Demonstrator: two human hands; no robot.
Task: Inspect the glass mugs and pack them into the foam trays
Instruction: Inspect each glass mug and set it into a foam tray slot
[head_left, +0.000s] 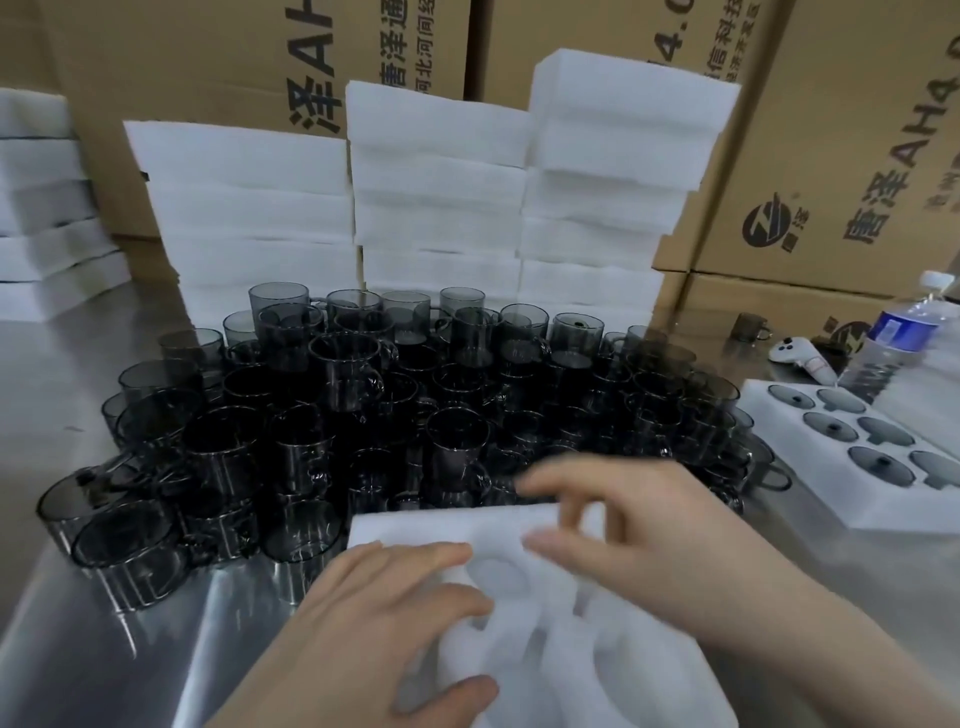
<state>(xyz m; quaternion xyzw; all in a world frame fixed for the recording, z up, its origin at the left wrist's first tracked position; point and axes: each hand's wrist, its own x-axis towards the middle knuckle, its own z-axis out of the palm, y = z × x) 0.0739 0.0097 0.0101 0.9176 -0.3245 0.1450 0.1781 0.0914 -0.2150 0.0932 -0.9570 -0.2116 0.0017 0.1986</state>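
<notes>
Under both hands: empty foam tray (524, 639) lying on steel table (104, 649). Left hand (384, 618) pressing flat, open; right hand (623, 525) open, fingers spread over tray. Smoked glass mugs (363, 415) crowding just beyond fingertips. Risk: sliding tray forward, toppling stacked mugs.

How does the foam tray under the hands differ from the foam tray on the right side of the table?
The near foam tray has empty round pockets; the right foam tray holds dark glass pieces in its pockets. Both hands, left and right, rest on the near one; nothing touches the right one. Both are white foam.
</notes>
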